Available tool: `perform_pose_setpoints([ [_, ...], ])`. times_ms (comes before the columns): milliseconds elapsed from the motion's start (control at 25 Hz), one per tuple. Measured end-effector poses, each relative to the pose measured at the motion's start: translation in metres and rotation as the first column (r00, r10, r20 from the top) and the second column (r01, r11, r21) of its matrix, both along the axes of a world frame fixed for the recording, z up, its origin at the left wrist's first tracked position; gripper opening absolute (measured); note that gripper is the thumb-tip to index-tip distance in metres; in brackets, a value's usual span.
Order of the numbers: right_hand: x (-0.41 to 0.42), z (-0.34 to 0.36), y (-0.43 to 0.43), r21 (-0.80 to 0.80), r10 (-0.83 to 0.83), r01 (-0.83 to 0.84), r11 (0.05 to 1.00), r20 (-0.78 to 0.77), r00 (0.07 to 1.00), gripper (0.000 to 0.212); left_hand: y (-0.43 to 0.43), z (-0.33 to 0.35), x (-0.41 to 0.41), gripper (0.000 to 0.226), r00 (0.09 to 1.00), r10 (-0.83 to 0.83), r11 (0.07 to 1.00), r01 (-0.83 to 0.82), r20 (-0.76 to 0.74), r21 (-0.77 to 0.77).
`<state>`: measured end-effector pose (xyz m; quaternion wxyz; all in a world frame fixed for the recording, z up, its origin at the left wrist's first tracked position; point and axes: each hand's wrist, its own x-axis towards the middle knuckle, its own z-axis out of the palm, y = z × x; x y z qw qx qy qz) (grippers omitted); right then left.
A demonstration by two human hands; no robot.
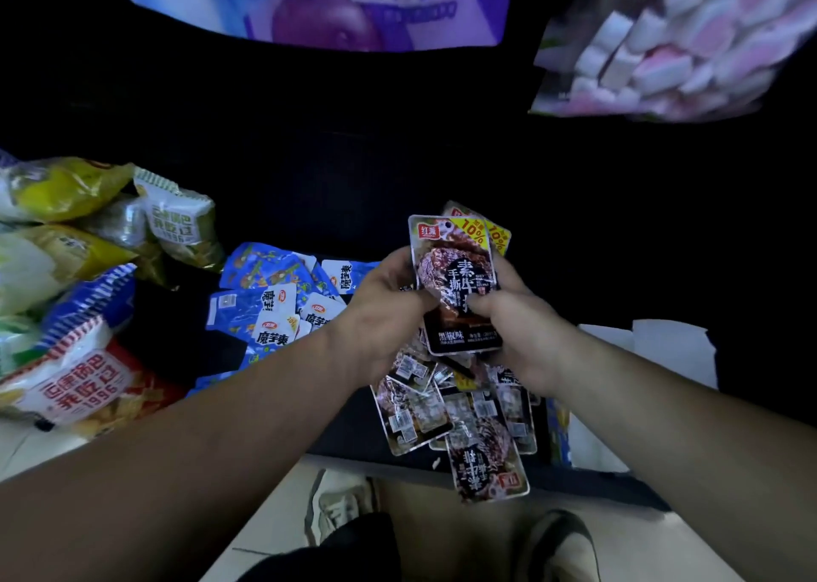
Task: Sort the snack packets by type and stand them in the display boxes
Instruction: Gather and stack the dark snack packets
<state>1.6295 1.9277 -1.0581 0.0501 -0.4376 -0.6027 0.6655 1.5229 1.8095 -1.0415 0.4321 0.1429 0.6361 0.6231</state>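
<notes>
Fingers point(482, 305) of left hand point(380, 316), right hand point(526, 329) grasp dark packet stack point(455, 272) — rear packets point(499, 236) mostly hidden.

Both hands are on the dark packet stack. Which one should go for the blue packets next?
Left, probably. The left hand sits on the side of the blue foil packets, which lie spread beside it. The right hand would have to cross over the dark glossy packet stack both are holding.

Shop: heaped snack packets point(272, 336) everywhere
</notes>
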Motion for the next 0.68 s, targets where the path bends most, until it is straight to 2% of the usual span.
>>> perform_pose_setpoints([
  [240,0.027,0.035,0.002,-0.036,0.049,-0.052,0.998,-0.072,0.996,0.056,-0.008,0.026,0.015,0.047,0.996,-0.076,0.996,0.074,0.047,0.058],
  [320,0.038,0.051,0.003,-0.079,0.0,-0.01,0.997,-0.124,0.992,0.047,-0.01,0.042,0.018,0.049,0.992,-0.127,0.99,0.127,0.002,0.057],
  [440,0.059,0.074,-0.007,-0.12,-0.16,0.14,0.983,-0.171,0.972,0.037,-0.013,0.064,0.031,0.059,0.964,-0.244,0.97,0.24,-0.11,-0.044],
  [560,0.088,0.093,-0.023,-0.021,-0.254,0.254,0.967,-0.15,0.955,0.047,-0.013,0.097,0.053,0.076,0.903,-0.349,0.937,0.327,-0.251,-0.125],
  [680,0.118,0.108,-0.028,0.083,-0.35,0.367,0.927,-0.166,0.922,0.073,-0.005,0.122,0.085,0.092,0.851,-0.402,0.915,0.372,-0.337,-0.155],
])
